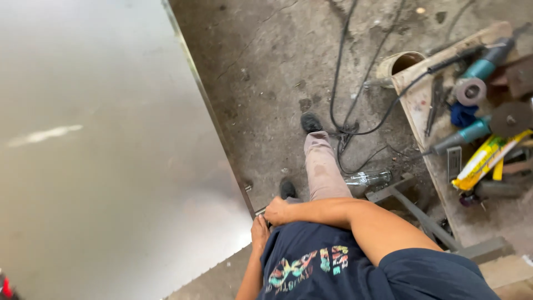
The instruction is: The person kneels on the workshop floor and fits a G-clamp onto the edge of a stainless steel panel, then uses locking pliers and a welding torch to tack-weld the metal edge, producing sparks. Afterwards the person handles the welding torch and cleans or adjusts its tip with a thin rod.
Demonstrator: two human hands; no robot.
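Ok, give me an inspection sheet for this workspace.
Surface: large grey metal sheet, bare, with a pale smear.
Job's things: both hands meet at the sheet's near edge.
Clutter: wooden bench carries angle grinders, a tape roll and a yellow tube; glass bottle lies on the floor.
Hands: left hand and right hand at the sheet edge; grip unclear.
Cables: black cables tangled on the floor by the feet.
Surroundings: stained concrete floor.

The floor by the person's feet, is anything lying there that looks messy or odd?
Yes. An empty clear glass bottle lies on its side on the concrete floor beside the forward leg, and black cables sprawl in a tangle by that foot. Both sit loose where feet step.
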